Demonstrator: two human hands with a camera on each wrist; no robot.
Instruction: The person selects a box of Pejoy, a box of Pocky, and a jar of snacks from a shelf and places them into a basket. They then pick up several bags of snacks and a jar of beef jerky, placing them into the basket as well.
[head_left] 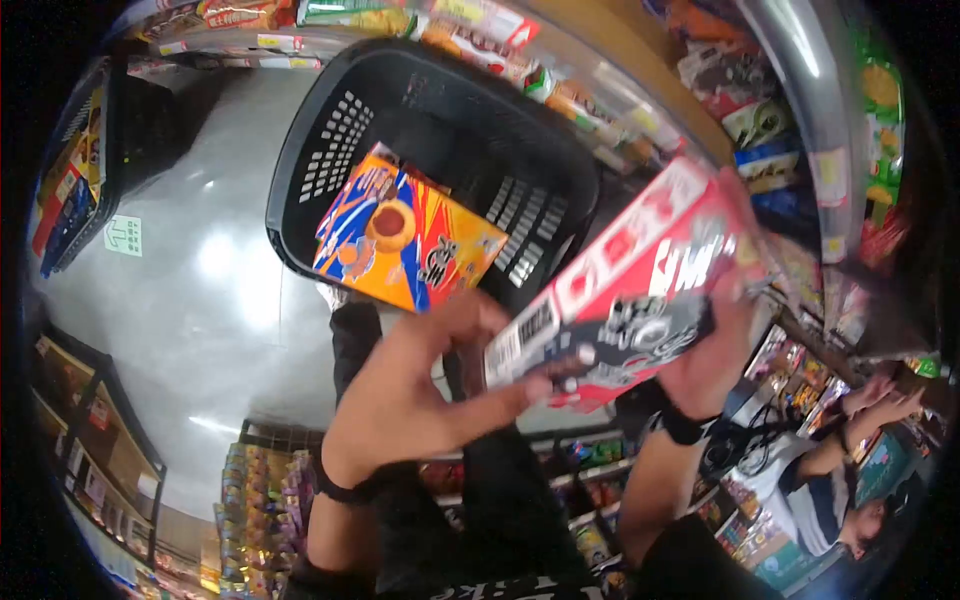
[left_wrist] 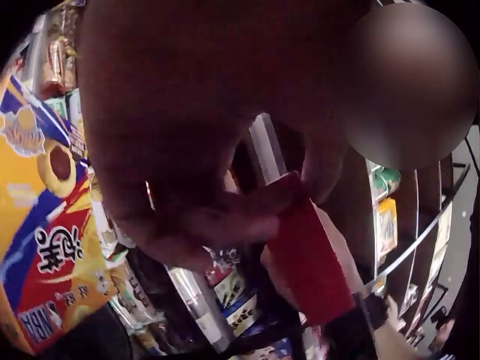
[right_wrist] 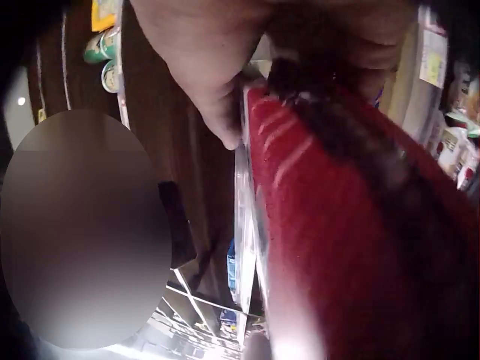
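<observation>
Both hands hold a red, black and white snack box (head_left: 620, 300), tilted in front of the body. My left hand (head_left: 395, 390) pinches its lower left end, the thumb lying across the printed front near the barcode. At the other end my right hand (head_left: 715, 350) grips it, partly blurred. The left wrist view shows a red side of the box (left_wrist: 311, 259) between the two hands; in the right wrist view its red face (right_wrist: 322, 217) fills much of the frame below the right hand (right_wrist: 217, 52). Just beyond lies an orange and blue snack box (head_left: 380, 255) in a black basket (head_left: 460, 130).
Shelves of packaged snacks (head_left: 480, 45) run along the far side and right. A second dark basket with goods (head_left: 75, 190) stands at left on the grey floor (head_left: 240, 250). Hanging snack packs (head_left: 260, 500) are at lower left. Another person (head_left: 800, 480) stands at right.
</observation>
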